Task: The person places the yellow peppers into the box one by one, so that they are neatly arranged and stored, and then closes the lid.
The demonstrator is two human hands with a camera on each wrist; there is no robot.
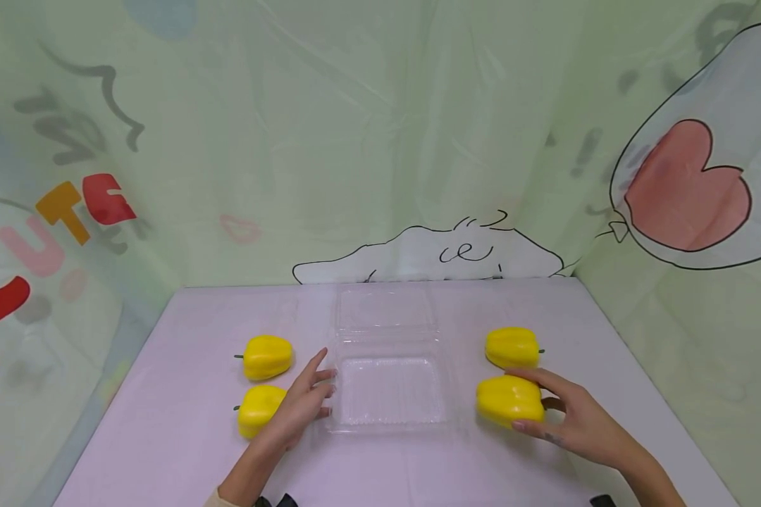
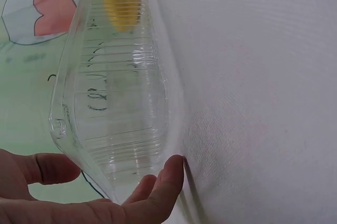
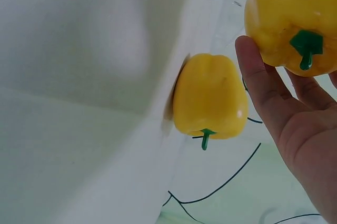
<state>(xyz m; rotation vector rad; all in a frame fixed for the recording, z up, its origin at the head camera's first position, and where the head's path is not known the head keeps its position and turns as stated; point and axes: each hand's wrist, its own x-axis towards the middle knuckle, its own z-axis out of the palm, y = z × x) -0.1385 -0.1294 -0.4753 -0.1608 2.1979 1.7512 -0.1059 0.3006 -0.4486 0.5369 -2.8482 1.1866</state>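
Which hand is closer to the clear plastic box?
Left. The left hand is at the box's left edge; the right hand is off to its right, holding a yellow pepper.

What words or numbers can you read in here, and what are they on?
"CUTE": big coloured letters on the cloth at the left; the head view's edge cuts into the C.
Grey letter-like marks above it: too faint to read.
Black loops on the back cloth: I can't tell if they are letters.
Yellow peppers and clear container: no writing that I can see.
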